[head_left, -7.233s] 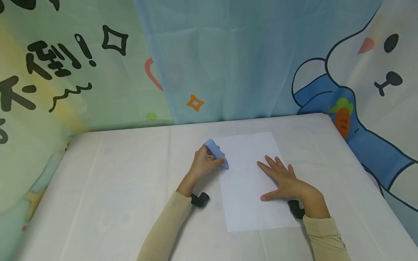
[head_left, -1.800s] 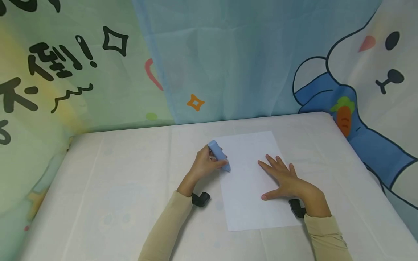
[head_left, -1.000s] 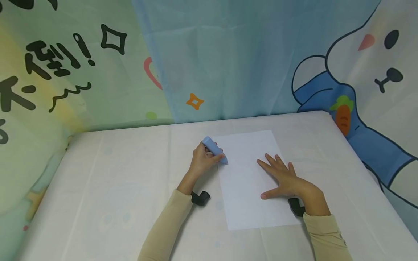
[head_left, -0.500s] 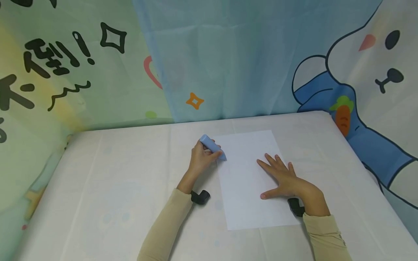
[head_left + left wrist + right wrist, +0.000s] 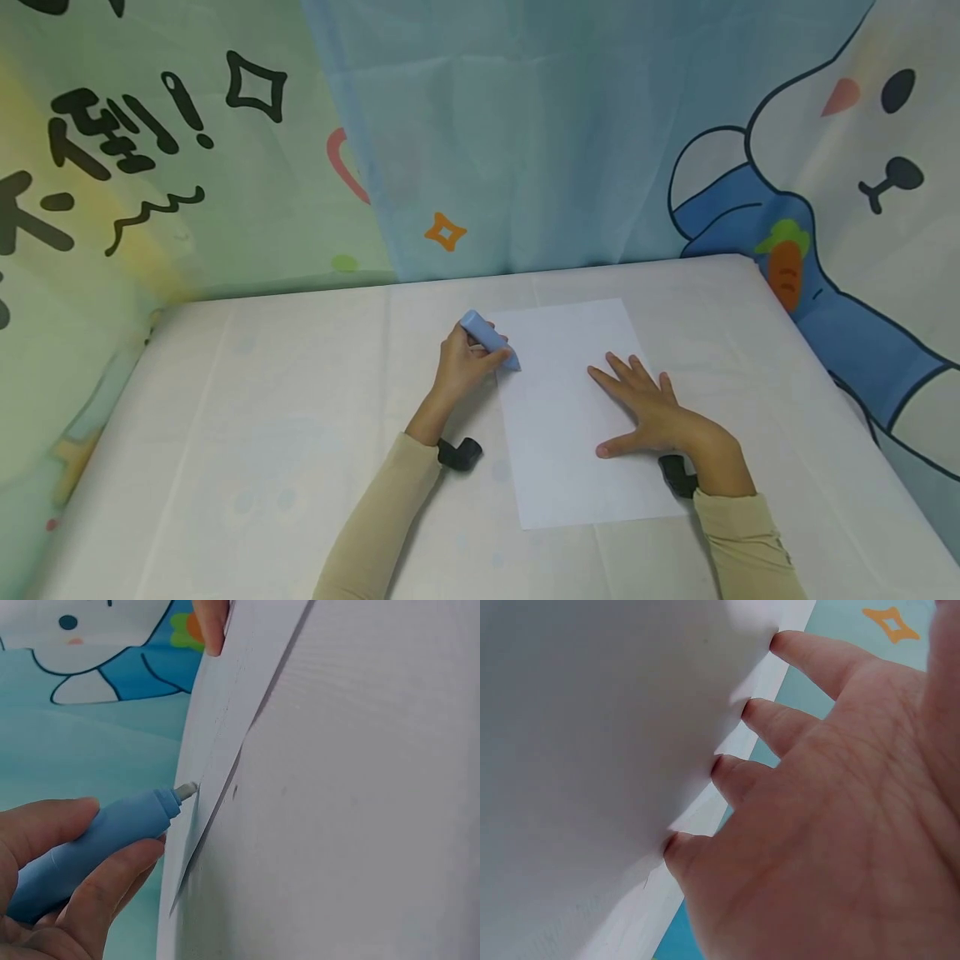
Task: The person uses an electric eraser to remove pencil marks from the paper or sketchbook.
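Observation:
My left hand (image 5: 461, 367) grips a thick light-blue electric eraser (image 5: 487, 331) between thumb and fingers. In the left wrist view its narrow grey tip (image 5: 187, 790) points at the sheet; whether it touches is hard to tell. A white sheet of paper (image 5: 558, 467) lies flat under both hands, and the eraser is over its upper left edge. The right hand (image 5: 648, 417) rests on the right part of the sheet with fingers spread. In the right wrist view its fingertips (image 5: 727, 766) press on the paper. Faint specks show on the sheet in the left wrist view.
A white cloth covers the table (image 5: 285, 417), with its far edge against a printed blue and green curtain (image 5: 525, 150). Black wrist devices (image 5: 460, 455) sit at both wrists, below the beige sleeves (image 5: 382, 517).
The left hand and eraser have shifted slightly up and left along the sheet's left edge since 1.8 s ago, and the eraser leans more. The right hand stays in place.

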The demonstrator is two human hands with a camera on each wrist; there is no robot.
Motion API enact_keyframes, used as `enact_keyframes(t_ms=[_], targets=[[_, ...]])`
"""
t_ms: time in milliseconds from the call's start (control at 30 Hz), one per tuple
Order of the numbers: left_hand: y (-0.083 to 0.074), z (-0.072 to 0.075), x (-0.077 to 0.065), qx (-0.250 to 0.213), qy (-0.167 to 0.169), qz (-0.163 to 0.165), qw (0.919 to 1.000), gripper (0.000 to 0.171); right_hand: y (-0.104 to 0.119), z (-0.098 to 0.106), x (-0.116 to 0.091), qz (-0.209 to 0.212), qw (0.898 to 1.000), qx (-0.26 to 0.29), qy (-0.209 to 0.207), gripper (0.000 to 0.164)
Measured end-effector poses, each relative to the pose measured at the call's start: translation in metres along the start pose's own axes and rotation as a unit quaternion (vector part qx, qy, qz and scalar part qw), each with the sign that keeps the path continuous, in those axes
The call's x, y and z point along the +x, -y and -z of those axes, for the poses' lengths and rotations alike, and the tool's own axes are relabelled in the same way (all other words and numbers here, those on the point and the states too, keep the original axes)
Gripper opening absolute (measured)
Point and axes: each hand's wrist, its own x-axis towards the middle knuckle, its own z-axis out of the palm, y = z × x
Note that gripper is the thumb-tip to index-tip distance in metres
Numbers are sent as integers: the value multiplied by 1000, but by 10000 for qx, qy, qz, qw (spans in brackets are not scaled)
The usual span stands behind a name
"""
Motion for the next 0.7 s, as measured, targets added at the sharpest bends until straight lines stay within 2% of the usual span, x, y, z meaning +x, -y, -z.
enact_keyframes(t_ms=[233,700], targets=[[0,0,0,-22,104,125,9999,41,-2,-2,2,19,10000,-80,-40,112],[0,2,-2,119,266,110,9995,42,-1,-1,2,38,10000,-90,-15,112]])
